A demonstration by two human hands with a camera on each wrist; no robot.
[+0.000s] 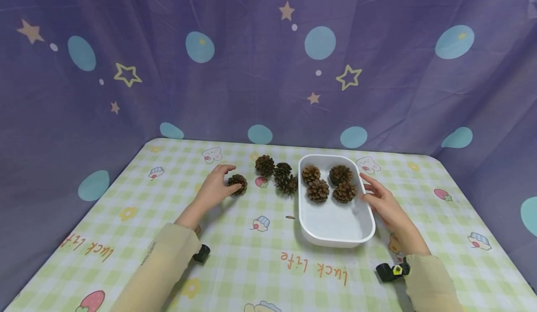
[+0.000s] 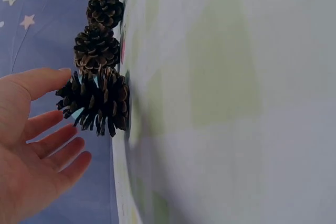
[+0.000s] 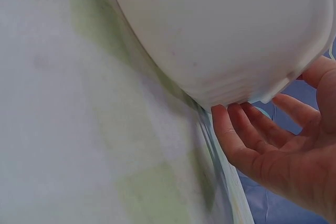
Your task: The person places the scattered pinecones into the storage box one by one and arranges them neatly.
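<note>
My left hand is spread around a brown pine cone on the table, its thumb close to the cone. In the left wrist view the fingers are apart from the pine cone, and the thumb tip is at its upper edge; whether it touches cannot be told. A white rectangular container holds several pine cones toward its far end. My right hand rests against the container's right side, with the thumb at the rim. Fingertips touch the outer wall in the right wrist view.
More pine cones lie left of the container, one cluster close beside its wall. A small brown scrap lies on the checked tablecloth. A purple curtain hangs behind the table.
</note>
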